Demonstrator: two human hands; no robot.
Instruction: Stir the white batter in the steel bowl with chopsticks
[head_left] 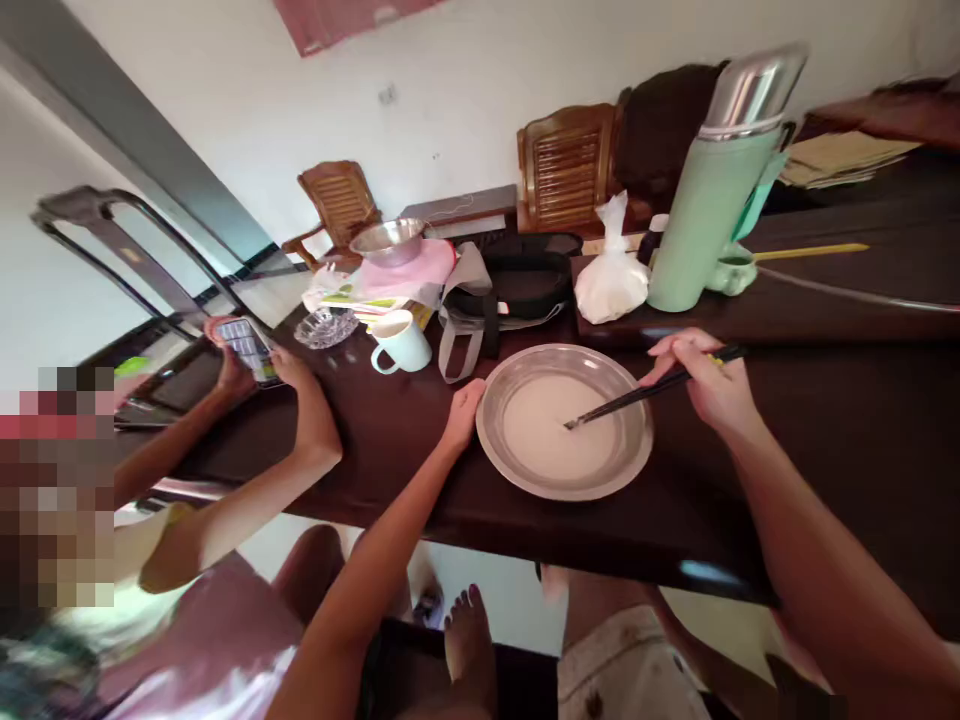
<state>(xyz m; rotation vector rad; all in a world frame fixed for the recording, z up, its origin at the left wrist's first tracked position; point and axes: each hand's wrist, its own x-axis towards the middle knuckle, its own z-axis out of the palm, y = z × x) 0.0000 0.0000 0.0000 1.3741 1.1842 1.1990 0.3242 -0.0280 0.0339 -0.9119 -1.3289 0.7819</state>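
A round, shallow metal basin [639,440] stands on the dark table in front of me, holding a milky, off-white liquid [555,450]. My left hand [463,412] grips the basin's left rim, thumb along the edge; its other fingers are mostly hidden. On the basin's right side, my right hand [709,378] is closed around a pair of dark chopsticks [626,400]. They slant down to the left, and their tips meet the liquid near the basin's middle.
Behind the basin are a white mug [405,342], a strap headset [517,290], a tied bag of white powder [611,280] and a tall green thermos [709,210]. A glass ashtray [326,328] and metal bowl [390,245] are farther left. Beside me, a person holds a phone [251,352].
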